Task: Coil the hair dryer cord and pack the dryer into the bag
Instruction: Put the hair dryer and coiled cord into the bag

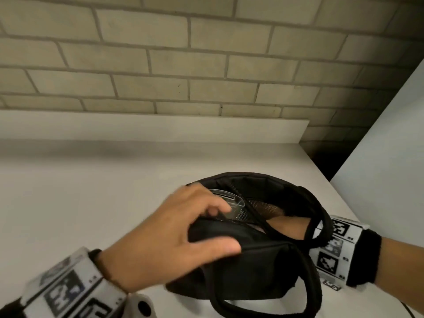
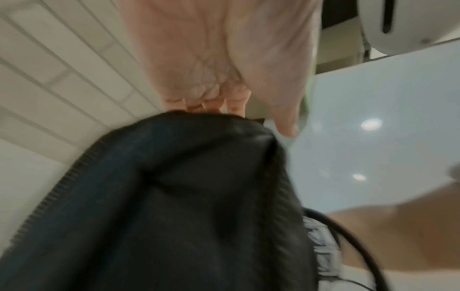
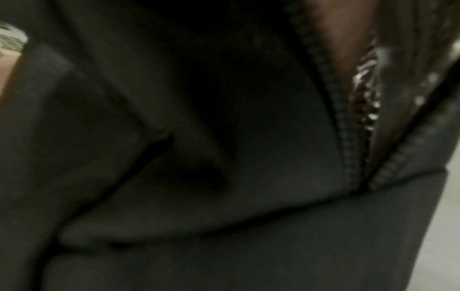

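A black soft bag [image 1: 252, 271] sits open on the white counter [image 1: 91, 191]. My left hand [image 1: 183, 226] grips the near rim of its mouth, fingers curled over the edge and thumb on the outer fabric. A glossy grey part of the hair dryer [image 1: 229, 203] with a mesh grille shows inside the opening. My right hand [image 1: 289, 226] reaches into the bag from the right, its fingers hidden. The left wrist view has my palm [image 2: 224, 59] above the bag fabric [image 2: 174, 196]. The right wrist view shows only the dark lining [image 3: 199, 216] and zipper teeth [image 3: 343, 118].
A brick wall rises behind a raised white ledge [image 1: 160, 127]. A white panel [image 1: 390, 157] closes off the right side, with a dark gap beside it. The bag's black handle loop [image 1: 307, 283] lies toward me. A thin black cable [image 1: 410, 311] shows at the lower right corner.
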The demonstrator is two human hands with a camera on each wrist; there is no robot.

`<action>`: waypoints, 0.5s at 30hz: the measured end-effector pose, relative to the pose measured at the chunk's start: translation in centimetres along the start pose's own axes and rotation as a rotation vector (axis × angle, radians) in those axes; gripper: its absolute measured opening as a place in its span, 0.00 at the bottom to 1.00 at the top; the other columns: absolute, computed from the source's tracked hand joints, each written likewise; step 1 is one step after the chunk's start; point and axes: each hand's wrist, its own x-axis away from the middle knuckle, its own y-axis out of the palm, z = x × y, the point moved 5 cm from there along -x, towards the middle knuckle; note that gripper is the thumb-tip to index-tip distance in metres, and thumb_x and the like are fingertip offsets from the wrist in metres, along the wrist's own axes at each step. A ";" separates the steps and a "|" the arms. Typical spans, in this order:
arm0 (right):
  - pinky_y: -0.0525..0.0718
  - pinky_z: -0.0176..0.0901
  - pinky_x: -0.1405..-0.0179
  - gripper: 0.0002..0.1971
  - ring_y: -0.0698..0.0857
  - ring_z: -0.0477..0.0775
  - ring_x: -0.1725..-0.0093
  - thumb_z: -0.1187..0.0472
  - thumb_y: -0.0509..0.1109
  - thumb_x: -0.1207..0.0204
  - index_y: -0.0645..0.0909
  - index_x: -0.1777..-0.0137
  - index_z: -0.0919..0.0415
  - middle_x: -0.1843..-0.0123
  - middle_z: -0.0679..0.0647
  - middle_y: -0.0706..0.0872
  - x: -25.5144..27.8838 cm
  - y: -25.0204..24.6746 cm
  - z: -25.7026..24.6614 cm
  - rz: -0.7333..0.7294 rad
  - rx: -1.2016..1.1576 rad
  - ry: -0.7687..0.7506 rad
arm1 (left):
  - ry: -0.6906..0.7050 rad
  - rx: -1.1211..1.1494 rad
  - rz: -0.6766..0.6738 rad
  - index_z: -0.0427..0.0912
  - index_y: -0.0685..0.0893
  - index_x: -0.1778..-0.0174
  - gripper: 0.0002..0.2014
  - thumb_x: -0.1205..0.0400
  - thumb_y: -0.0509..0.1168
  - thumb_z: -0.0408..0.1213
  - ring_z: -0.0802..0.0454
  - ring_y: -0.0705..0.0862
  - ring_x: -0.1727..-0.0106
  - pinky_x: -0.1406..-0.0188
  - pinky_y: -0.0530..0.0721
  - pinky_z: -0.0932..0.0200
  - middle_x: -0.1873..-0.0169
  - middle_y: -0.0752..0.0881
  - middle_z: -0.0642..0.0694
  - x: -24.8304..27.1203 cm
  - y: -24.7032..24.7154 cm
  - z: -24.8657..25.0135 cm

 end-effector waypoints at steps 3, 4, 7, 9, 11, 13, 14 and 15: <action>0.74 0.27 0.37 0.15 0.80 0.36 0.40 0.57 0.53 0.18 0.72 0.33 0.55 0.39 0.48 0.81 0.7 0.7 -0.3 -0.085 -0.079 0.130 | 0.003 -0.078 0.085 0.65 0.74 0.45 0.17 0.31 0.60 0.55 0.65 0.72 0.39 0.43 0.64 0.81 0.47 0.74 0.67 -0.2 -2.4 -2.4; 0.76 0.19 0.49 0.14 0.82 0.27 0.53 0.58 0.53 0.18 0.73 0.36 0.55 0.49 0.42 0.81 0.8 0.1 -0.9 -0.054 -0.245 0.154 | -0.012 -0.126 0.040 0.69 0.71 0.43 0.19 0.31 0.59 0.51 0.68 0.68 0.35 0.41 0.62 0.82 0.44 0.70 0.71 -0.3 -2.5 -3.4; 0.80 0.22 0.60 0.13 0.83 0.30 0.67 0.64 0.56 0.20 0.78 0.40 0.62 0.59 0.43 0.82 1.7 -2.1 -3.1 -0.094 -0.543 0.044 | -0.044 -0.209 -0.154 0.77 0.61 0.41 0.32 0.28 0.65 0.35 0.72 0.59 0.31 0.33 0.59 0.74 0.39 0.61 0.77 -1.6 -2.0 -5.7; 0.82 0.27 0.56 0.13 0.86 0.35 0.63 0.70 0.63 0.25 0.81 0.50 0.51 0.60 0.42 0.86 2.6 -3.8 -3.9 0.009 -0.443 -0.161 | -0.011 -0.257 -0.184 0.76 0.53 0.37 0.40 0.28 0.67 0.29 0.68 0.61 0.31 0.31 0.64 0.67 0.39 0.60 0.75 -2.2 -1.6 -5.8; 0.81 0.31 0.56 0.12 0.85 0.40 0.60 0.66 0.66 0.27 0.82 0.53 0.47 0.60 0.43 0.86 4.5 -5.5 -4.8 0.263 -0.067 -0.402 | 0.021 -0.328 -0.150 0.73 0.52 0.34 0.42 0.27 0.67 0.29 0.63 0.68 0.34 0.37 0.75 0.61 0.36 0.63 0.67 -2.7 -1.2 -5.3; 0.81 0.40 0.57 0.10 0.83 0.49 0.57 0.51 0.62 0.25 0.81 0.49 0.52 0.55 0.50 0.85 6.1 -5.6 -6.4 0.423 0.495 -0.617 | 0.046 -0.362 -0.087 0.69 0.55 0.35 0.37 0.26 0.67 0.31 0.57 0.77 0.41 0.46 0.82 0.55 0.35 0.69 0.61 -2.9 -1.0 -4.9; 0.81 0.45 0.59 0.15 0.83 0.53 0.57 0.47 0.59 0.24 0.80 0.48 0.55 0.54 0.53 0.85 6.3 -5.0 -6.6 0.441 0.727 -0.673 | 0.042 -0.344 -0.046 0.67 0.58 0.37 0.33 0.26 0.67 0.31 0.54 0.79 0.45 0.48 0.82 0.54 0.38 0.73 0.59 -3.0 -1.0 -4.8; 0.81 0.49 0.62 0.17 0.82 0.56 0.58 0.44 0.58 0.25 0.78 0.49 0.56 0.54 0.53 0.85 6.2 -4.4 -6.7 0.439 0.845 -0.659 | 0.024 -0.307 -0.003 0.64 0.62 0.38 0.29 0.25 0.67 0.32 0.53 0.80 0.49 0.50 0.82 0.54 0.41 0.76 0.58 -3.0 -1.1 -4.9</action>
